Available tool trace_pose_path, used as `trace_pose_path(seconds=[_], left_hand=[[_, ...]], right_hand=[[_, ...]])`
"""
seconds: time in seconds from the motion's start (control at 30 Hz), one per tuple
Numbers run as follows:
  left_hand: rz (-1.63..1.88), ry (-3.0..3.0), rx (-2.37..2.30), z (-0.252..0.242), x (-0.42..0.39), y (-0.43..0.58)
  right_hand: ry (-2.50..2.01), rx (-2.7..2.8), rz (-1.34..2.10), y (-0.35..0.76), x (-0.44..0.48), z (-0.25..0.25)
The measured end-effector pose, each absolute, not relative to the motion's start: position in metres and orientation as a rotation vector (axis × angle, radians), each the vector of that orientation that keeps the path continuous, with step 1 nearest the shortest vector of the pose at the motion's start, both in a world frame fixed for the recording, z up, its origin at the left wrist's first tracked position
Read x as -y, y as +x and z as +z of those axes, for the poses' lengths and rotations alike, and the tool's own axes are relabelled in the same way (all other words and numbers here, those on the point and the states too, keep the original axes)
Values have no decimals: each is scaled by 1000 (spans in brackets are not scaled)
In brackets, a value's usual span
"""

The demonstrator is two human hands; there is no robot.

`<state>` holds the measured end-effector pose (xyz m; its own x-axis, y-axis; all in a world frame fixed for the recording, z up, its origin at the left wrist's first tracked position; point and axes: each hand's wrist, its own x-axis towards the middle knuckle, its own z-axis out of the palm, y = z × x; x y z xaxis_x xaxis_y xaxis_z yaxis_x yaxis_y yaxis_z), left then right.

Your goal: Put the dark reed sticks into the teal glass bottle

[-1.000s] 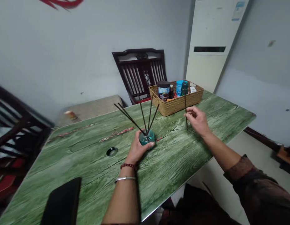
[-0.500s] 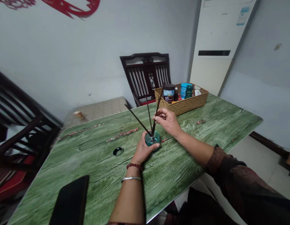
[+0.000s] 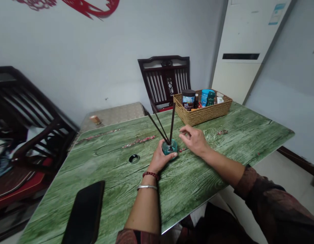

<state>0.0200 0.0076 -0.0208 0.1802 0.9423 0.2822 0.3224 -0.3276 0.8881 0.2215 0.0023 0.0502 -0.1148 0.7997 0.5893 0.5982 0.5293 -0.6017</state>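
Note:
A small teal glass diffuser bottle [image 3: 174, 146] stands on the green table. Wrapped round its side is my left hand [image 3: 160, 156], with the thumb along the near face. Dark reed sticks [image 3: 172, 123] rise from the bottle's neck and fan out, some leaning left and one nearly upright. My right hand [image 3: 194, 139] is just to the right of the bottle, apart from the sticks. Its fingers are loosely curled with a gap between thumb and forefinger, and nothing shows in them. A dark ring-shaped cap [image 3: 133, 158] lies to the left of the bottle.
Behind my right hand sits a wicker basket [image 3: 205, 117] with jars and bottles. A black phone [image 3: 84, 211] lies at the near left of the green table [image 3: 116, 189]. Dark wooden chairs [image 3: 168, 81] stand beyond and to the left.
My right hand has let go of a reed stick and drawn back to the right. The sticks have settled differently in the bottle. The whole view has shifted slightly.

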Motion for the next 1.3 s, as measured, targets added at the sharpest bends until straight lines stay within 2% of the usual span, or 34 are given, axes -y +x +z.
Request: trace_pose_path(seconds=[0.2, 0.33, 0.5, 0.67, 1.0, 1.17, 1.3], left_hand=[[1168, 1769, -1339, -18, -6, 20], [1198, 1788, -1379, -18, -1, 19], [1134, 1806, -1450, -10, -12, 18], [1066, 1752, -1503, 1, -55, 4], [1359, 1480, -1521, 7, -125, -10], [1543, 1239, -1457, 4, -94, -12], [1637, 874, -1035, 2, -40, -13]], right_hand=[[-1482, 1754, 398, 243, -46, -11], [-1516, 1746, 486, 242, -56, -36], [-1512, 1753, 561, 244, -56, -38], [-1541, 1778, 573, 243, -55, -32], [-1573, 1768, 594, 239, -56, -32], [-1530, 1724, 632, 242, -61, -37], [-1459, 1549, 642, 242, -64, -40]])
